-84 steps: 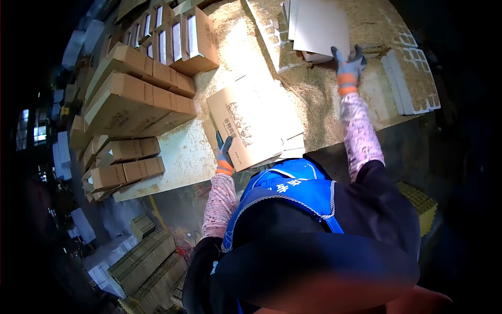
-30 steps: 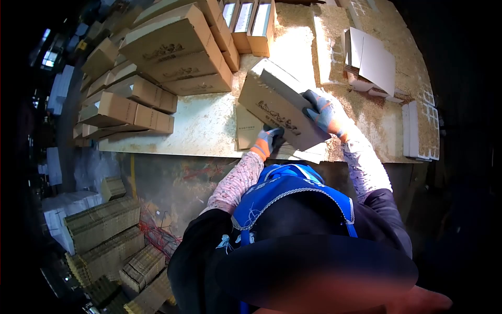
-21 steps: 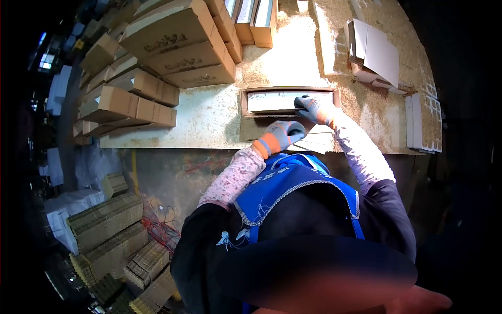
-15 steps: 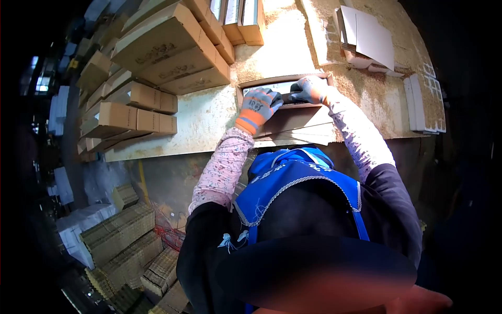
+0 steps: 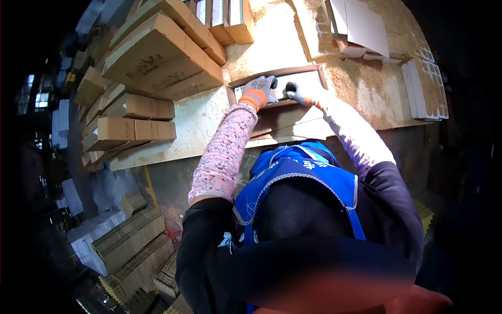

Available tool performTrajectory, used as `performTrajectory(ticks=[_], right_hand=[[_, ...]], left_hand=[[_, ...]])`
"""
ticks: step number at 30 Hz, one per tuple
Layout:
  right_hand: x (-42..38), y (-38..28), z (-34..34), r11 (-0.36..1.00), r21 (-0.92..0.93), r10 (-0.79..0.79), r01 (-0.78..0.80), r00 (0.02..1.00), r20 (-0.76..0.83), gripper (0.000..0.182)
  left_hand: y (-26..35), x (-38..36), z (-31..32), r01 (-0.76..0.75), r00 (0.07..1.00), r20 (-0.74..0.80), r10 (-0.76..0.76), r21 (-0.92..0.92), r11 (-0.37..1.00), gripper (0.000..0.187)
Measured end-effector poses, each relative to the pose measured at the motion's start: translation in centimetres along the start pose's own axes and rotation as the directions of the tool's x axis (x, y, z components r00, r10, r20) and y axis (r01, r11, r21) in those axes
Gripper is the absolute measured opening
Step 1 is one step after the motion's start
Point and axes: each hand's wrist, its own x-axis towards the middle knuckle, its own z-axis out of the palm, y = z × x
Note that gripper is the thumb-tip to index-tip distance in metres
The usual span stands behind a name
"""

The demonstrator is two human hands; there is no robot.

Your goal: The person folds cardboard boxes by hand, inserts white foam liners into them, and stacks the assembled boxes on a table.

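Note:
An opened brown cardboard box (image 5: 307, 72) lies on the worktable (image 5: 198, 123) in front of me, with a white insert (image 5: 306, 81) showing inside. My left hand (image 5: 260, 90), in a grey glove with an orange cuff, presses on the insert's left part near the box's front wall. My right hand (image 5: 298, 93), gloved the same, rests on the insert just to the right, fingers bent against it. The two hands nearly touch. Flat cardboard sheets (image 5: 293, 123) lie beneath the box at the table's near edge.
Closed brown boxes (image 5: 157, 57) are stacked at the left of the table, more (image 5: 128, 128) near its left front edge. Upright open boxes (image 5: 225, 18) stand at the back. White sheets (image 5: 361, 26) and a white foam block (image 5: 426, 89) lie at right. Bundled cardboard (image 5: 136, 246) sits on the floor.
The box was folded, laid flat and opened on the table. Both hands moved from gripping its outside to pressing on the white insert inside, the left hand reaching farther forward.

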Motion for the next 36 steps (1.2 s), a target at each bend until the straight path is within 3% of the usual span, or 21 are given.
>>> performTrajectory(ticks=[3,5,7,9,11,14,17,19,21,22,23,24,25,26,27,28,30,33,34,35,36], right_hand=[[2.6,0.7,0.0,0.995,0.078,0.051,-0.065,0.983,0.176,0.03],[2.5,2.0,-1.4,0.97,0.243,-0.043,-0.017,0.97,0.24,0.029],[-0.5,3.0,-2.7,0.756,0.651,-0.127,0.07,0.991,0.041,0.022],[-3.9,4.6,-6.2,0.624,0.742,-0.015,0.247,0.953,-0.304,0.025],[-4.5,11.1,-5.4,0.213,0.955,0.223,0.206,0.941,-0.253,0.039],[-4.0,9.4,-3.1,0.411,0.876,0.3,-0.252,0.945,0.132,0.069],[-0.5,10.9,2.9,0.496,0.849,0.376,-0.183,0.927,-0.019,0.106],[-0.9,9.4,0.9,0.391,0.871,0.421,-0.299,0.899,0.12,0.11],[-0.5,10.9,2.2,0.37,0.867,0.452,-0.335,0.88,0.147,0.111],[0.2,13.3,3.6,0.326,0.872,0.322,-0.364,0.911,0.259,0.097],[-1.1,12.5,2.8,0.582,0.786,0.163,-0.209,0.977,0.139,0.071],[-1.6,11.7,3.3,0.592,0.797,0.142,-0.121,0.989,0.044,0.059],[-1.5,11.3,3.6,0.606,0.795,0.115,-0.034,0.992,-0.045,0.047],[-1.0,15.0,6.0,0.621,0.778,0.0,0.089,0.994,-0.113,0.057],[0.1,18.7,8.0,0.619,0.755,-0.119,0.216,0.976,-0.182,0.07],[-0.4,17.9,7.6,0.747,0.638,-0.07,0.186,0.977,-0.202,0.073],[-1.2,16.4,6.2,0.758,0.646,0.008,0.091,0.989,-0.149,0.077],[-2.3,11.7,3.0,0.875,0.484,0.058,-0.001,0.993,-0.104,0.076],[-2.2,9.6,2.2,0.924,0.37,-0.04,0.092,0.989,-0.145,0.071],[-1.8,7.6,1.3,0.969,0.021,-0.239,0.245,0.958,-0.156,0.06],[-1.0,4.0,1.1,0.926,0.365,-0.045,0.095,0.989,-0.142,0.053]], left_hand=[[0.7,-0.7,-1.9,0.04,0.979,0.204,-0.029,-0.051,0.998,0.059],[-0.4,-0.8,-0.4,0.148,0.983,0.147,-0.113,-0.251,0.957,0.057],[0.2,-0.8,-0.6,0.169,0.979,0.154,-0.135,-0.235,0.957,0.058],[0.2,0.1,0.5,0.226,0.971,0.116,-0.21,-0.154,0.962,0.049],[-0.7,1.3,1.5,0.227,0.97,0.139,-0.201,-0.207,0.952,0.042],[0.4,0.4,-0.8,0.247,0.955,0.227,-0.191,-0.255,0.935,0.046],[1.4,-0.8,-0.4,0.309,0.948,0.134,-0.288,-0.179,0.934,0.049],[1.1,-4.3,-1.4,0.132,0.985,-0.037,-0.169,-0.474,0.871,0.044],[-3.2,-5.8,0.5,-0.231,0.835,-0.458,-0.303,-0.793,0.564,0.037],[-5.8,-7.1,0.7,-0.191,0.734,-0.522,-0.434,-0.772,0.606,0.035],[-8.4,-8.3,1.1,-0.146,0.607,-0.578,-0.545,-0.756,0.638,0.035],[-13.0,-6.7,5.8,-0.364,0.693,-0.398,-0.601,-0.913,0.185,0.046],[-10.3,-9.1,3.2,-0.176,0.872,-0.018,-0.489,-0.944,-0.278,0.066],[-9.6,-8.3,5.7,-0.014,0.931,0.139,-0.336,-0.91,-0.415,0.082],[-8.6,-8.2,4.8,0.239,0.933,0.22,-0.284,-0.97,0.037,0.087],[-8.7,-7.9,5.0,0.234,0.949,0.268,-0.167,-0.952,-0.199,0.09],[-10.3,-6.0,8.0,0.181,0.967,0.222,-0.122,-0.944,-0.275,0.064],[-12.0,-7.8,6.1,0.127,0.984,0.151,-0.096,-0.966,-0.226,0.06],[-12.5,-8.2,7.5,0.04,0.991,0.082,-0.109,-0.938,-0.343,0.058],[-13.8,-9.1,8.8,0.007,0.994,0.046,-0.094,-0.928,-0.373,0.057],[-15.1,-10.8,9.8,0.006,0.993,0.056,-0.104,-0.904,-0.427,0.055]])
